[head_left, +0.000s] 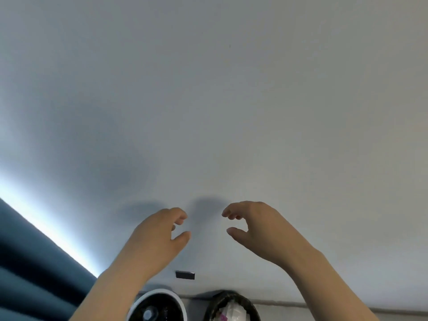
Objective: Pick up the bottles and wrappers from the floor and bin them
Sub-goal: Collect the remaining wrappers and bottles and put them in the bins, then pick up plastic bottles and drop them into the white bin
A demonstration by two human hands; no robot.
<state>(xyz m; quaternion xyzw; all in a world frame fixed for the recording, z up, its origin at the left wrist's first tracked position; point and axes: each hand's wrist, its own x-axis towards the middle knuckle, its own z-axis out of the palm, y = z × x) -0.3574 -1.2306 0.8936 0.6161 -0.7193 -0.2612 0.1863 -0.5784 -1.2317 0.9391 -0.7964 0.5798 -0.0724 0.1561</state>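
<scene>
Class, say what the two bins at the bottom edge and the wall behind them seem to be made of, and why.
Left bin: likely plastic, given the smooth white rim with a soft sheen. Right bin: the rim looks wrapped in thin black plastic film, crinkled and glossy; the body is hidden. Wall: probably painted plaster, as it is matte, even and seamless.

Person, two arms in view.
Entry 1, left hand: bare, slim fingers, nails too blurred to tell.
Entry 2, right hand: bare, thumbnail short and plain.
Entry 3, left forearm and right forearm: both bare from wrist to the view's lower edge.
</scene>
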